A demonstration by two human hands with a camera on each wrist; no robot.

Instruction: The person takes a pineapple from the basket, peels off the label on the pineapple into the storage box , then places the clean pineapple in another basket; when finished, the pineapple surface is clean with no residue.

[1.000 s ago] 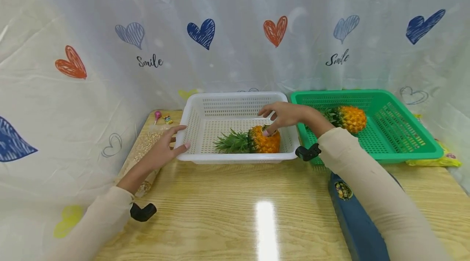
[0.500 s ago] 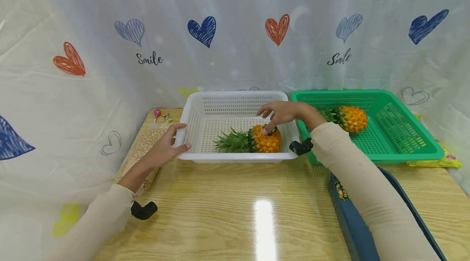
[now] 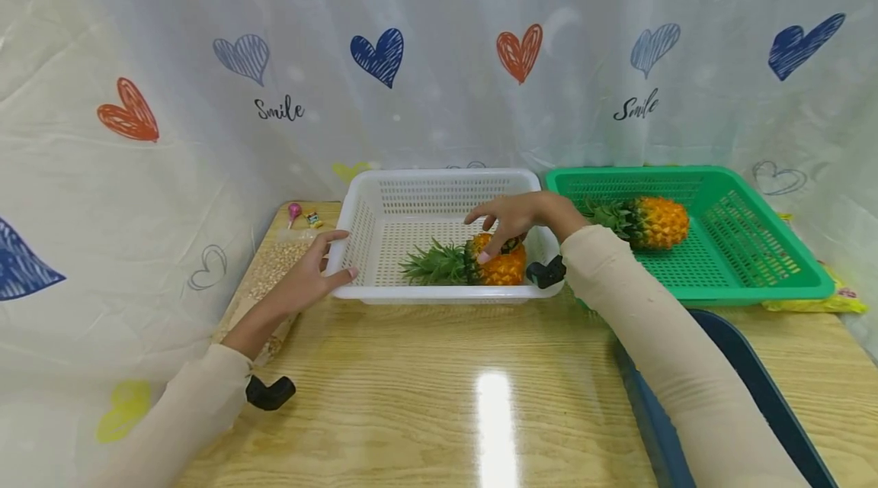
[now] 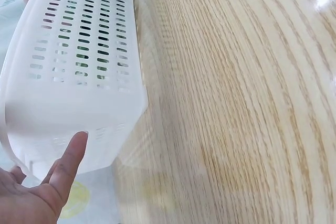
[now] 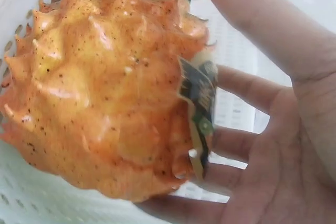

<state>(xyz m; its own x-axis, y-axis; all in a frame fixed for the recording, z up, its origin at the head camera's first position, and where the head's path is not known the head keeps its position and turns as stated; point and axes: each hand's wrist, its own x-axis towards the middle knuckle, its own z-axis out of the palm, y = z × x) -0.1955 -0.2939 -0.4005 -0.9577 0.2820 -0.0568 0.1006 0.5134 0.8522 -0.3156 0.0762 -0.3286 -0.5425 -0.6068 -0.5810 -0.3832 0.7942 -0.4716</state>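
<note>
Beige bag of grain-like bits (image 3: pixel 270 274) at nine o'clock. Left hand (image 3: pixel 309 274): fingers spread, nearly straight, against the white basket (image 3: pixel 439 293) at its eight o'clock, gripping nothing, presumably steadying it. Inside, towards four o'clock, a pineapple (image 3: pixel 506 273) on its side, crown (image 3: pixel 435 265) to nine; probably too long to stand steadily. Right hand (image 3: pixel 514 213) straddles it, thumb wide of the fingers, no firm grip seen; contact unclear. Green basket (image 3: pixel 754 293) at three o'clock: second pineapple (image 3: pixel 664 223), laid likewise.
</note>
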